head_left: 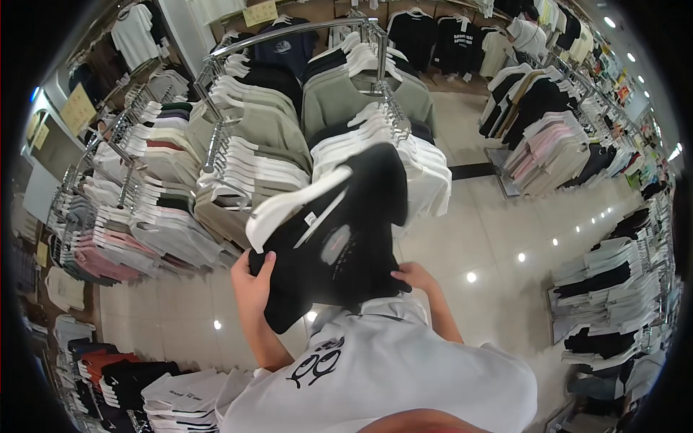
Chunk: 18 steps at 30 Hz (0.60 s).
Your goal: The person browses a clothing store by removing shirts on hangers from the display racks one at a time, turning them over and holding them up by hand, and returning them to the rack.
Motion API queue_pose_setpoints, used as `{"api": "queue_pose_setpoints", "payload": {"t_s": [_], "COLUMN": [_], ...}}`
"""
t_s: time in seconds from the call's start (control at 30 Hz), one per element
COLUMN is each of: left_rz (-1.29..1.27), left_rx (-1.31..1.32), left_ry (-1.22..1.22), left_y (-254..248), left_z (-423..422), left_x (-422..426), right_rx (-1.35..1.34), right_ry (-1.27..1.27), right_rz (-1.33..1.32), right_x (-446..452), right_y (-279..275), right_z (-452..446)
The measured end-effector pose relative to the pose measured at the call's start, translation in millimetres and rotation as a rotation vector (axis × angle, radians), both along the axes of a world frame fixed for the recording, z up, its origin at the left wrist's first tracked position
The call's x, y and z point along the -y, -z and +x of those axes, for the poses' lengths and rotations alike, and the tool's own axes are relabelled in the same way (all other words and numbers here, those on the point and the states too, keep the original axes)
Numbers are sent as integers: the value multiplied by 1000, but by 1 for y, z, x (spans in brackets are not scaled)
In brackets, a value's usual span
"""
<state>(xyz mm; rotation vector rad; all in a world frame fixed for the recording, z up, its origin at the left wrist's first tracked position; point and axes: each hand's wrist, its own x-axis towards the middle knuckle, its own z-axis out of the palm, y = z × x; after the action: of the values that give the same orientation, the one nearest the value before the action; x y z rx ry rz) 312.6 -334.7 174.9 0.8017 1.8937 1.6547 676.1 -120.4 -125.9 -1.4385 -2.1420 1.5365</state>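
A black shirt (pixel 368 209) is held up in front of my body, its neck opening tilted toward the upper left. A white hanger (pixel 289 206) lies at its neckline, partly inside the shirt. My left hand (pixel 254 278) grips the shirt's left edge, just below the hanger's end, with the thumb on top of the cloth. Near the lower right edge of the shirt, my right hand (pixel 413 276) pinches the fabric between thumb and fingers. Part of the shirt hides the hanger's far side.
Just beyond the shirt stands a metal rack (pixel 289 30) of green, white and black shirts on hangers. More racks line the left and right. Folded white clothes (pixel 186 393) lie at the lower left. A person (pixel 528 35) stands far off at the upper right.
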Motion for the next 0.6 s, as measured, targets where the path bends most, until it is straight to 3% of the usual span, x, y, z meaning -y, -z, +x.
{"api": "queue_pose_setpoints", "payload": {"t_s": [0.03, 0.1, 0.17, 0.2, 0.27, 0.33, 0.37, 0.4, 0.47, 0.5, 0.53, 0.6], "left_rz": [9, 1, -37, -75, -38, 183, 169, 171, 321, 349, 347, 479], "left_rx": [-132, -376, -487, -599, -585, -668, -639, -638, -784, -857, -856, -270], "left_ry": [-20, -83, -114, -143, -198, -241, -250, -257, -429, -452, -455, -224], "left_y": [2, 17, 20, 23, 33, 31, 42, 58, 97, 113, 111, 108], "left_z": [1, -9, -20, -25, -38, -48, -60, -77, -117, -137, -148, -163], "left_x": [0, -2, 0, 1, 0, -2, 1, -2, -8, -11, -13, -23], "right_rx": [-199, -353, -410, -409, -422, -353, -420, -420, -437, -435, -516, -592], "right_ry": [53, 303, 233, 233, 9, -38, -27, -33, -65, -68, -157, -248], "right_rz": [-169, 17, 264, 263, 476, 592, 407, 410, -201, -203, -135, -72], "right_x": [-5, -13, -21, -25, -27, -20, -14, -7, 10, 20, 30, 52], "right_y": [-13, -44, -98, -122, -160, -179, -186, -197, -216, -217, -216, -217], "right_z": [3, -1, -3, -5, -12, -31, -40, -47, -60, -64, -68, -76]}}
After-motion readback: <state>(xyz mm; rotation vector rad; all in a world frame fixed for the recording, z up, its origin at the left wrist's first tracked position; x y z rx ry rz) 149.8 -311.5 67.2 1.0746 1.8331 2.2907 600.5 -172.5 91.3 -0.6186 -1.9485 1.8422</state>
